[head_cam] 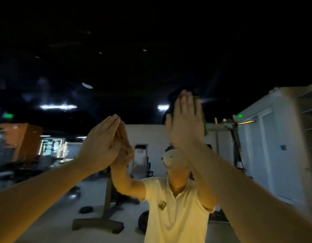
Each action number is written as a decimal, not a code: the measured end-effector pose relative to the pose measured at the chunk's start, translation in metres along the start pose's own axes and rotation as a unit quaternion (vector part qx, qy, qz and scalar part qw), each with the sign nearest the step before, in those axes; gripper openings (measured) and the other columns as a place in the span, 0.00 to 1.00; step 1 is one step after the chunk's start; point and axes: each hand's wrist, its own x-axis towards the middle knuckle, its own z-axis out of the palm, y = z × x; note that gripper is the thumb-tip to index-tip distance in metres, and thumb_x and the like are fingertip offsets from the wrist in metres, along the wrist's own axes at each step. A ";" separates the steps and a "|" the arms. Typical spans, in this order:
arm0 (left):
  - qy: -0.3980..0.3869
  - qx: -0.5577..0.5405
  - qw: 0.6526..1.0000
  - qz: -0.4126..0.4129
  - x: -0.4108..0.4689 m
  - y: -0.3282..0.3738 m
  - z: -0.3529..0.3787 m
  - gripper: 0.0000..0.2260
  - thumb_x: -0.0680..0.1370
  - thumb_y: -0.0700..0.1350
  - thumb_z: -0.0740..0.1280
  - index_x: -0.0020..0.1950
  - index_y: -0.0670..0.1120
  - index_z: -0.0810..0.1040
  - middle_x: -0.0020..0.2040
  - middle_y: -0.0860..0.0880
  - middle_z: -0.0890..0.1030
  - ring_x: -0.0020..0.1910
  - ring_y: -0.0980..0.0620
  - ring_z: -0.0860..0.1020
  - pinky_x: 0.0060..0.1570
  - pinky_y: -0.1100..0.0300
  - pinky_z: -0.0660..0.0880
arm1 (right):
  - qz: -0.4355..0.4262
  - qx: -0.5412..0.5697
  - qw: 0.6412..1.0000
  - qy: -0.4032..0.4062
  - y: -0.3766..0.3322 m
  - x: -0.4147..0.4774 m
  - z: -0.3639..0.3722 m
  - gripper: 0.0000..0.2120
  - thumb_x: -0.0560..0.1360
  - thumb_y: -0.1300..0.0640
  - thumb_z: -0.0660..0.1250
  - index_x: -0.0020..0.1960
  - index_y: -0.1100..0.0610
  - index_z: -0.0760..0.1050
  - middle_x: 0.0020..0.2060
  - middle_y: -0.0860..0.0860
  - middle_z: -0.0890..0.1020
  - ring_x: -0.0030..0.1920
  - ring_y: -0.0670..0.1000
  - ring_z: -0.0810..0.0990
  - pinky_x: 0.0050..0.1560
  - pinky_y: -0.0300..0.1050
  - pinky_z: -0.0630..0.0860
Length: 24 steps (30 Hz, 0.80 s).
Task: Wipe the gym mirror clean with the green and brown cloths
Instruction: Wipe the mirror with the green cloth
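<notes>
i stand facing the gym mirror (116, 71) with both arms raised to it; its edges are out of sight, so i place things by the glass itself. my right hand (185, 123) lies flat on the glass, higher than the other, fingers straight and close together, pressing the green cloth (205, 124) against the mirror. only a strip of green shows along the hand's right side. a dark bunched cloth (171, 102) peeks out above and to the left of the same hand; it is too dark for me to say whether it is the brown one. my left hand (101, 142) is lower and to the left, well apart from the right. it holds nothing, its fingers are straight and together, and the fingertips touch the glass, meeting their own reflection tip to tip. the picture is blurred. in the mirror i see my white shirt (176, 213) and a white headset (171, 158) behind my right forearm, a grey equipment stand (107, 199) with a weight plate (86, 209) on the floor beside it, white doors (274, 146) at the right and ceiling lights (58, 106) against a black ceiling.
</notes>
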 end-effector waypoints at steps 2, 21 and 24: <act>0.012 -0.005 1.000 -0.008 -0.012 -0.018 -0.002 0.33 0.77 0.49 0.54 0.83 0.40 0.58 0.83 0.43 0.58 0.82 0.46 0.56 0.78 0.56 0.49 | -0.089 0.023 0.996 -0.017 -0.047 -0.027 0.004 0.33 0.85 0.43 0.36 0.82 0.61 0.38 0.81 0.62 0.39 0.82 0.61 0.36 0.81 0.61 0.41; -0.021 0.029 0.998 0.059 -0.072 -0.079 0.003 0.35 0.79 0.57 0.50 0.80 0.38 0.65 0.80 0.39 0.65 0.78 0.38 0.66 0.75 0.40 0.64 | -0.077 0.022 0.997 0.000 -0.128 -0.058 0.009 0.32 0.85 0.42 0.45 0.81 0.63 0.56 0.80 0.64 0.58 0.82 0.63 0.51 0.81 0.63 0.46; 0.014 -0.012 0.999 0.051 -0.059 -0.081 0.000 0.35 0.77 0.55 0.51 0.79 0.38 0.66 0.79 0.38 0.66 0.77 0.38 0.66 0.74 0.37 0.66 | -0.325 0.013 0.945 -0.044 -0.153 -0.108 0.012 0.33 0.84 0.42 0.51 0.83 0.60 0.54 0.82 0.60 0.56 0.83 0.59 0.48 0.82 0.59 0.42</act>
